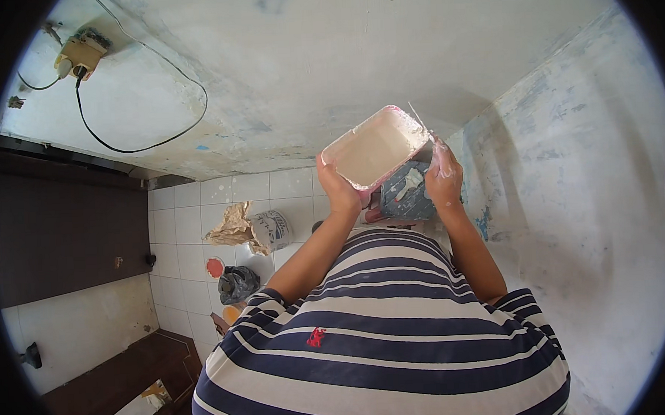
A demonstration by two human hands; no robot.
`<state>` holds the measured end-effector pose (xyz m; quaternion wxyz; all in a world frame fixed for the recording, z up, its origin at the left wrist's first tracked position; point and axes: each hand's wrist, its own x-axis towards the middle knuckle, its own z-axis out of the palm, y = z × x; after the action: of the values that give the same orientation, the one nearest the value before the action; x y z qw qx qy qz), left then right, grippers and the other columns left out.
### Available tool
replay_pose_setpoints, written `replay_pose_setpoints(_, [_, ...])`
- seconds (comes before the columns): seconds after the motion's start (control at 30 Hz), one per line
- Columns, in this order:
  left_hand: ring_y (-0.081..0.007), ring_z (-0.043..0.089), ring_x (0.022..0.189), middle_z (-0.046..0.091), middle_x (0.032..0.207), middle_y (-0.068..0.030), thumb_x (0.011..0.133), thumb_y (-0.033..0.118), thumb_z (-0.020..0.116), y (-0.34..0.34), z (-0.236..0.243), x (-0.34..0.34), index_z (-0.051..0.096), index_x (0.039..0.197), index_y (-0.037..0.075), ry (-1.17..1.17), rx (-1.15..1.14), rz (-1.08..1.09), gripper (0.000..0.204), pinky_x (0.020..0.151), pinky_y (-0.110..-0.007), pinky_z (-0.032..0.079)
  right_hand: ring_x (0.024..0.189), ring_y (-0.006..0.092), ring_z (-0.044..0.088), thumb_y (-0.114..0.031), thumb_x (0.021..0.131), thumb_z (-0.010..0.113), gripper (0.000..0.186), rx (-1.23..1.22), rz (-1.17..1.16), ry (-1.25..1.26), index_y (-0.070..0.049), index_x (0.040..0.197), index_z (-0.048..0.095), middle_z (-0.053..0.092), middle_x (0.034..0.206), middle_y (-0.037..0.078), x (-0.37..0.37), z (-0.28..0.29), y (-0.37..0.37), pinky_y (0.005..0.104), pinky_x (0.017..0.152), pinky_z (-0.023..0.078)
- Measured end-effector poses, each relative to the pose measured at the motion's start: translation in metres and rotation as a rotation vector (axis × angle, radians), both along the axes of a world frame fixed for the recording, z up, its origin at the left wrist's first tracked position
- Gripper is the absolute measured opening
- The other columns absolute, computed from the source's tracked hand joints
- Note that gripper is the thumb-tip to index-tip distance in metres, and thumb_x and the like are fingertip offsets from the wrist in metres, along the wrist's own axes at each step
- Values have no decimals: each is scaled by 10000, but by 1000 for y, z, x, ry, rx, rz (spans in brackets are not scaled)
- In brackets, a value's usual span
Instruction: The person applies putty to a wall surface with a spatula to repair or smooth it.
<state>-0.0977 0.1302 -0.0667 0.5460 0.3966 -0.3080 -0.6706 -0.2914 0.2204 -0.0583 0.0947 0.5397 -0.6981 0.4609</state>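
Note:
My left hand (339,189) grips the near left side of a rectangular plastic tub (371,150), tilted in front of me. Its inside is coated with whitish paste, which also crusts the rim. At the tub's right end my right hand (444,174) is closed around a thin scraper (418,119), seen almost edge-on. White paste is smeared over the fingers of that hand. Below the tub is a blue-grey flat surface (399,201), speckled with white, with a pale, paste-smeared item (409,183) on it whose kind I cannot make out.
Patchy whitish walls stand ahead and at right. A socket (81,55) with a hanging black cable (96,136) is upper left. On the tiled floor (179,255) are a torn paper sack (233,228), a bucket (274,230), a black plastic bag (238,283) and a red-topped round container (215,267).

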Motion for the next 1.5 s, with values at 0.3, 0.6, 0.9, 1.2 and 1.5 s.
replay_pose_setpoints(0.3, [-280,603,1226,594,1320,-136,1058,314,353,-5,-3,0,471,1364,70,-65,-66,3,409,1049,-431,496,1097,427,716,114,921,551,311,-32,13,-8,98,1218,641,718,1209,261,5,18,2,442,926,594])
replay_pose_setpoints(0.6, [-259,583,1196,593,1273,-122,1016,251,366,0,7,0,499,1305,65,68,-2,19,368,1034,-403,481,1109,428,711,92,942,534,320,-19,20,20,89,1245,636,710,1232,262,-5,0,1,438,936,590])
replay_pose_setpoints(0.9, [-219,584,1106,600,1184,-111,988,181,391,2,22,-3,532,1227,39,107,25,89,311,990,-373,481,1153,430,683,121,898,522,420,52,82,3,60,1302,618,697,1262,246,-10,-34,10,462,985,558])
replay_pose_setpoints(1.2, [-243,587,1173,591,1228,-124,1017,249,371,-4,7,10,490,1296,50,-169,-173,-2,363,1034,-400,468,1092,449,703,46,957,535,338,37,-158,-341,71,1281,627,712,1180,285,-3,-12,9,445,939,553])
replay_pose_setpoints(1.5, [-223,579,1153,595,1204,-119,1019,250,384,0,8,8,523,1251,26,-240,-137,11,352,1023,-385,464,864,226,677,-61,1026,570,238,-93,-188,-447,79,1204,642,731,1013,183,6,26,5,349,797,532])
